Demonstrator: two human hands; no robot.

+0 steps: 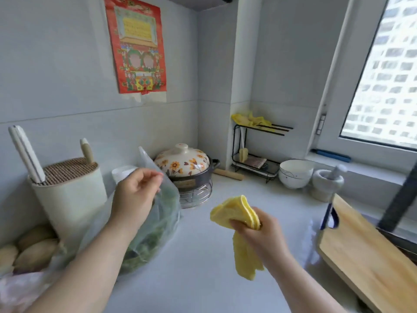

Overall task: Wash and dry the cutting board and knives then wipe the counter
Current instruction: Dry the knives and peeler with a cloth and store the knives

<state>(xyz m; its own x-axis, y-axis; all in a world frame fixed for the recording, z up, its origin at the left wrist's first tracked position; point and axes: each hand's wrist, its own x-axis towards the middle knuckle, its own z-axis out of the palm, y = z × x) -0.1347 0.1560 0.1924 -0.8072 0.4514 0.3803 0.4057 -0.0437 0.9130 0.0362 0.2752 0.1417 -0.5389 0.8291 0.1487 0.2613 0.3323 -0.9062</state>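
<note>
My right hand (255,229) grips a folded yellow cloth (239,213) above the white counter (203,256); part of the cloth hangs below my fist. My left hand (135,190) pinches the top of a clear plastic bag of green vegetables (158,227) that sits on the counter's left side. The wooden cutting board (365,247) with a blue handle loop lies at the right, tilted over the counter's edge. Two knife handles stick out of the round cream knife block (67,193) at the left.
A flowered clay pot (185,163) on a wire stand sits at the back. A black rack (255,154) with yellow gloves, a white bowl (295,173) and a mortar with pestle (327,184) line the back right. Potatoes (33,247) lie at far left.
</note>
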